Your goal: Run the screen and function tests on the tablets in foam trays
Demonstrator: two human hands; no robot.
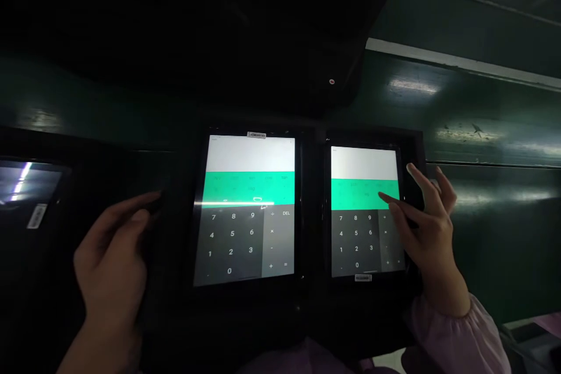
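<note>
Two tablets lie side by side, each showing a calculator with a white top, a green band and dark number keys. The left tablet [250, 155] has a small label on its upper edge; a streak of light reflects across its screen. On the right tablet [363, 163] the label is at the lower edge. My right hand [432, 234] is over the right tablet's right side, index finger stretched to its green band and other fingers apart. Left of the left tablet, my left hand [114, 251] has thumb and fingers closed together; darkness hides whatever is at their tips.
Another dark-screened device [28, 187] with a white label sits at the far left. A large black object [197, 29] spans the top. Green surface [491, 198] extends to the right, crossed by a pale strip [438, 58].
</note>
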